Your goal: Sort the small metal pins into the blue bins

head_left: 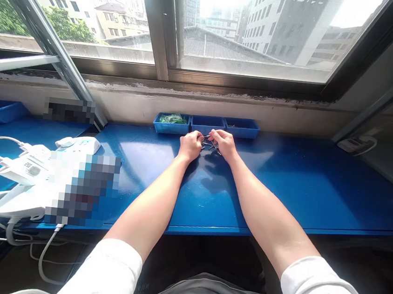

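Observation:
Close together on the blue tabletop, my two hands are just in front of a row of blue bins. My left hand (190, 146) is closed, its fingertips at a thin dark piece; what is inside the fingers is hidden. My right hand (224, 144) pinches with thumb and forefinger at a thin dark piece reaching between the hands. Below and between them lies a loose pile of thin dark screw-like pieces (213, 147), too small to name surely. The left bin (171, 128) contains green plastic bags (172, 118). A few small dark pieces lie in the right bin (242, 132).
The middle bin (208, 122) stands between the other two against the wall. To the left are a white power strip (84, 146) with plugs and cables, and a blurred-out dark object (90, 187). Metal shelf posts (72, 75) rise at the left. Another blue tray (0, 111) sits far left.

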{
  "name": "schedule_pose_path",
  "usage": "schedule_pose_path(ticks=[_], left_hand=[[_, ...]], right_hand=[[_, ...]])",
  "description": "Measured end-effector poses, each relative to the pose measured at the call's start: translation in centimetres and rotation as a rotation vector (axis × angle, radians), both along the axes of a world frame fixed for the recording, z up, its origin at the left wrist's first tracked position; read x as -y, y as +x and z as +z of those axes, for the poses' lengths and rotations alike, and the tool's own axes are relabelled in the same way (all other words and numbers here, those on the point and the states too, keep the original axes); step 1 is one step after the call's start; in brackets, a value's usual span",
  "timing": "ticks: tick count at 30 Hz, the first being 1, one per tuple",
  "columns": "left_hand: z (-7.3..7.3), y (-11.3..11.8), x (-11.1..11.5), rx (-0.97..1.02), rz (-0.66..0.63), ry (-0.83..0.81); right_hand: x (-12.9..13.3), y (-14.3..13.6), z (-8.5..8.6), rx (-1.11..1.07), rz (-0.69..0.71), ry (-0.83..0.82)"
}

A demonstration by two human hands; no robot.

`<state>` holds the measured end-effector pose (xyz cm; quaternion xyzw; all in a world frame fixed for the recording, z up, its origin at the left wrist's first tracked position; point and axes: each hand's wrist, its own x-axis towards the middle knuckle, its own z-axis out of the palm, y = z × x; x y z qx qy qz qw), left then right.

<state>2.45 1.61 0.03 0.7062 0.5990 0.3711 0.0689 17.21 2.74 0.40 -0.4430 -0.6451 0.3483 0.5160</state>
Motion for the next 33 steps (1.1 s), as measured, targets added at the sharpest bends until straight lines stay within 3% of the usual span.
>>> schedule_pose_path(ticks=[11,17,20,26,33], left_hand=[[0.2,0.1,0.2,-0.013,0.027,-0.027],[-0.1,-0.1,-0.2,0.061,0.177,-0.038],[-0.4,-0.4,-0.5,0.068,0.195,-0.078],[-0.5,-0.5,-0.6,0.022,0.184,-0.149],[-0.6,-0.6,-0.7,-0.032,0.127,-0.16]], right_hand=[[0.2,0.2,0.1,0.02,0.009,-0.018],[-0.6,0.9,-0.3,0.203,-0.252,0.081],[-0.8,1.3,-0.2,0.351,-0.377,0.07],[-1.0,1.9,0.0,0.499,-0.484,-0.028],[-1.4,1.9,-0.7,0.59,-0.41,-0.105]])
